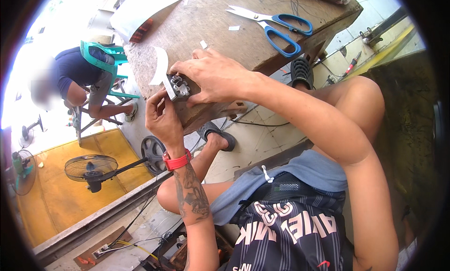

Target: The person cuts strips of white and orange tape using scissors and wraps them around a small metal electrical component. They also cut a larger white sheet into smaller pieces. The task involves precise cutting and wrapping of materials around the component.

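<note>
A small dark block with a cluster of shiny, rounded metal parts sits at the near left corner of the wooden table; I cannot make out its kind. My right hand curves over it from the right, fingertips at its far side and thumb at its near side. From the left, my left hand pinches at the block's near left edge, a red watch on that wrist. A curved white strip stands out beside the block's far end. Scissors with blue handles lie partly spread farther right.
Small white scraps and a large white sheet lie on the wooden table. A person sits on a green chair at the left. Below them stands a fan; cables run over the floor.
</note>
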`<state>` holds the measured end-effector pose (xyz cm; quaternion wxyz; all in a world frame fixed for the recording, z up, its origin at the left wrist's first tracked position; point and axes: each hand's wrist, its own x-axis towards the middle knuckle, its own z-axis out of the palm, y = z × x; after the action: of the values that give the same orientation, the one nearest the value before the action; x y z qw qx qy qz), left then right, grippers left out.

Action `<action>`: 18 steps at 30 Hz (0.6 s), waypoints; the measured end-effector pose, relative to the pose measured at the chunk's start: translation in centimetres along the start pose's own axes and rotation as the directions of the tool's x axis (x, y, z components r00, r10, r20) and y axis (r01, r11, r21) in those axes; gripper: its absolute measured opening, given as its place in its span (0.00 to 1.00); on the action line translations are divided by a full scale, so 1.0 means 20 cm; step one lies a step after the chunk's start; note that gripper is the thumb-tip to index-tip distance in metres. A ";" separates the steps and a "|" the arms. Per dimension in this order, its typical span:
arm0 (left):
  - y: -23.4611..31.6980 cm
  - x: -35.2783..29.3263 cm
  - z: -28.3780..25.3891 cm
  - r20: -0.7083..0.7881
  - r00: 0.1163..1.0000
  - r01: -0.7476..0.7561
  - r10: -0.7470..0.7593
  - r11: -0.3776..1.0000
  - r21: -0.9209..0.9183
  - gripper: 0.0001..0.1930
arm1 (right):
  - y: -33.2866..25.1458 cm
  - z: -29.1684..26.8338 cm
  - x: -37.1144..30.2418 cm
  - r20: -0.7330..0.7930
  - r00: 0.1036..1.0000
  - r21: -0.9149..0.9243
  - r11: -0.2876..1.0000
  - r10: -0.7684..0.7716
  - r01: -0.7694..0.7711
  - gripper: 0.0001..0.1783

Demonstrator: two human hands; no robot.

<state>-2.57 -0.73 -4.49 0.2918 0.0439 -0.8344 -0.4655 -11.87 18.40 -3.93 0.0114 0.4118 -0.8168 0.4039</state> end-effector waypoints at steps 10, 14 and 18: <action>-0.03 -0.01 -0.01 0.008 1.000 -0.018 0.017 0.992 0.128 0.12 | -0.01 0.00 0.00 0.009 1.000 -0.014 1.000 0.011 -0.010 0.40; -0.03 -0.02 0.00 0.004 0.999 -0.046 0.046 0.987 0.156 0.13 | 0.00 0.01 0.00 0.008 1.000 -0.024 1.000 -0.003 0.003 0.40; -0.02 -0.03 0.00 0.015 1.000 -0.016 0.013 0.983 0.181 0.13 | 0.01 0.02 0.00 -0.009 1.000 -0.029 0.999 -0.021 0.020 0.41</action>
<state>-2.16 -0.82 -4.95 0.2841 0.0610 -0.8756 -0.3859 -11.88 18.25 -4.25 0.0252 0.4181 -0.8181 0.3939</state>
